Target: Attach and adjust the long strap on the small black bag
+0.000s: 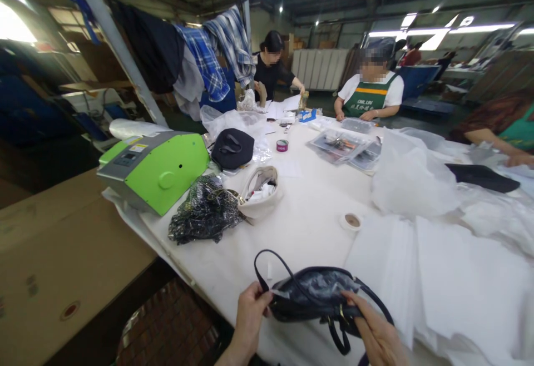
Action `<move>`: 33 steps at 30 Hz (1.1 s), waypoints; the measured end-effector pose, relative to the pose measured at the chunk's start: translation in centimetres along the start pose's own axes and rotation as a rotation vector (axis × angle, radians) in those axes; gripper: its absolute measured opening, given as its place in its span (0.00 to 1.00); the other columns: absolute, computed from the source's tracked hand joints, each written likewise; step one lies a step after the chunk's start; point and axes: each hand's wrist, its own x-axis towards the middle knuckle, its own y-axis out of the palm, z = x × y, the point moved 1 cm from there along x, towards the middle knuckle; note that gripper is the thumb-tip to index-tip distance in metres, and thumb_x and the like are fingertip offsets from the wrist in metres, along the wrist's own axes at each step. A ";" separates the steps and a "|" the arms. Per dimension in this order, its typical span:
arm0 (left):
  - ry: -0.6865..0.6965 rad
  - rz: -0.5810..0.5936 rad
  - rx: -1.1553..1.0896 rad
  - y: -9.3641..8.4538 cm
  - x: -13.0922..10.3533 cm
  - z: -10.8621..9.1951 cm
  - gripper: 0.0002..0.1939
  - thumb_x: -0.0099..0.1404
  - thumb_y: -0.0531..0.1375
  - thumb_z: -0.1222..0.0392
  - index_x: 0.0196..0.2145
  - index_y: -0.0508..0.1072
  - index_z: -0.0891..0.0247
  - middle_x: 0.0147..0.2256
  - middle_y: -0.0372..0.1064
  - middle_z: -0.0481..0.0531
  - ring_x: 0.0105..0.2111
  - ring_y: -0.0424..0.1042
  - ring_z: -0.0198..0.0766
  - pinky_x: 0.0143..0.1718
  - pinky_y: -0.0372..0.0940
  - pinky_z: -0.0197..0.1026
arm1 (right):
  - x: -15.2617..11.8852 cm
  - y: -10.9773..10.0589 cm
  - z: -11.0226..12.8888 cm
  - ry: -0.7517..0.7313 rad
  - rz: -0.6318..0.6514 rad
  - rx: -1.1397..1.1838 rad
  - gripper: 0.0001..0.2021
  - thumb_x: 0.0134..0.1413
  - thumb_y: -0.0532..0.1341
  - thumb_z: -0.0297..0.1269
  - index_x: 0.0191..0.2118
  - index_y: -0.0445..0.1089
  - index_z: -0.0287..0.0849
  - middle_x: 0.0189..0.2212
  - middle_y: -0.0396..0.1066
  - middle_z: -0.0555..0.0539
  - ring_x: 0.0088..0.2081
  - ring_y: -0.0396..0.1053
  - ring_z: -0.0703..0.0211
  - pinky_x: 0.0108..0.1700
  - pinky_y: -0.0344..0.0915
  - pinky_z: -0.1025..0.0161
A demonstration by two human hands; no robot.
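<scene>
A black handbag (pixel 292 309) lies at the near edge of the table, its top open. Clear crumpled plastic (pixel 325 285) shows inside it. The bag's thin strap loops up on the left, and more straps hang at the right and front. My left hand (pixel 250 313) pinches the bag's left end between thumb and fingers. At the right end, my right hand (pixel 371 324) grips the bag's front rim, thumb by the opening; some of its fingers are hidden.
White sheets (pixel 467 277) are stacked at right beside a tape roll (pixel 352 221). Left of centre are a cream pouch (pixel 261 202), crinkled black plastic (pixel 206 210), a black case (pixel 232 149) and a green machine (pixel 167 174). Several people work around the table, one in a green apron (pixel 371 99).
</scene>
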 end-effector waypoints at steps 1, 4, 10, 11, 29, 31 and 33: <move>0.009 -0.015 0.009 -0.1 0.0 0.1 0.08 0.43 0.63 0.59 0.19 0.68 0.66 0.15 0.61 0.42 0.16 0.57 0.29 0.18 0.53 0.33 | 0.0 -0.2 0.2 0.012 0.000 0.018 0.20 0.51 0.50 0.46 0.46 0.70 0.45 0.40 0.75 0.48 0.43 0.72 0.55 0.42 0.70 0.65; 0.018 -0.006 0.017 -0.1 0.1 0.1 0.10 0.46 0.62 0.57 0.24 0.70 0.67 0.19 0.64 0.44 0.18 0.61 0.32 0.18 0.57 0.34 | 0.0 -0.2 0.9 0.018 -0.045 0.052 0.19 0.51 0.51 0.47 0.43 0.71 0.45 0.37 0.76 0.49 0.39 0.73 0.56 0.39 0.70 0.67; 0.033 0.070 0.058 0.4 0.0 -0.2 0.09 0.49 0.61 0.58 0.23 0.69 0.67 0.17 0.64 0.45 0.19 0.61 0.31 0.19 0.54 0.32 | -0.3 0.2 1.0 -0.036 -0.116 0.003 0.18 0.52 0.50 0.44 0.42 0.71 0.46 0.36 0.76 0.49 0.36 0.74 0.58 0.39 0.70 0.67; 0.022 0.083 0.059 0.4 -0.1 -0.2 0.09 0.48 0.61 0.58 0.23 0.69 0.67 0.17 0.63 0.45 0.19 0.60 0.30 0.18 0.53 0.32 | -0.3 0.2 0.9 -0.056 -0.108 -0.005 0.18 0.52 0.51 0.44 0.43 0.71 0.45 0.36 0.76 0.49 0.36 0.74 0.58 0.39 0.70 0.67; 0.084 0.089 0.358 0.5 0.0 -0.6 0.14 0.49 0.56 0.47 0.25 0.64 0.62 0.16 0.63 0.44 0.15 0.64 0.36 0.18 0.61 0.38 | -0.7 -3.0 1.9 -0.491 -0.274 -0.395 0.14 0.59 0.50 0.39 0.48 0.64 0.45 0.33 0.76 0.50 0.31 0.74 0.60 0.37 0.72 0.67; 0.144 0.040 0.429 -0.2 -0.4 -0.4 0.16 0.53 0.55 0.46 0.29 0.65 0.63 0.19 0.67 0.47 0.20 0.68 0.39 0.23 0.65 0.40 | -0.6 -3.2 1.6 -0.360 -0.260 -0.354 0.16 0.58 0.50 0.43 0.47 0.66 0.45 0.33 0.77 0.50 0.32 0.75 0.59 0.36 0.72 0.68; 0.271 -0.024 0.500 -0.9 -1.1 -0.3 0.16 0.56 0.55 0.46 0.34 0.66 0.63 0.25 0.70 0.50 0.27 0.70 0.40 0.29 0.67 0.41 | -0.6 -3.2 1.3 -0.258 -0.263 -0.302 0.17 0.57 0.50 0.46 0.46 0.68 0.46 0.35 0.76 0.50 0.35 0.75 0.58 0.36 0.72 0.68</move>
